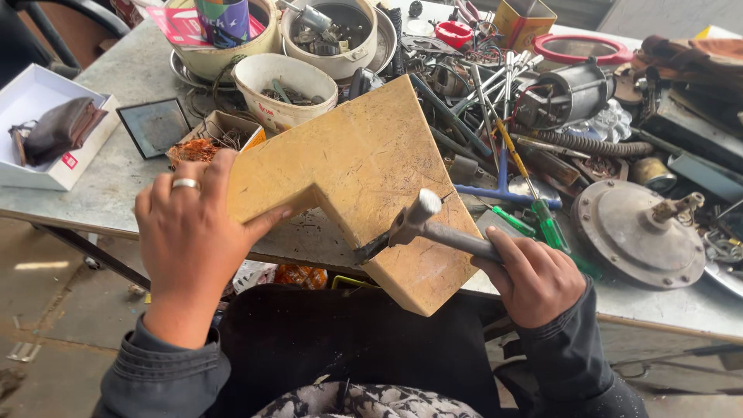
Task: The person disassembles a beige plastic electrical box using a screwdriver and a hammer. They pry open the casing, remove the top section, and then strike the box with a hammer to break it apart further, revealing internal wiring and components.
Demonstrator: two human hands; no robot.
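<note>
From my head camera: my left hand (190, 232) clamps the L-shaped wooden block (364, 174) at nine o'clock, steadying it on the table (116, 166) edge. My right hand (534, 279), at four o'clock, grips the hammer (422, 220), its head resting on the block.

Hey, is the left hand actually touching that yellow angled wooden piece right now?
Touching. The head view shows the left hand gripping one arm of the yellow wooden piece, thumb pressed along its lower edge, no gap between them.
</note>
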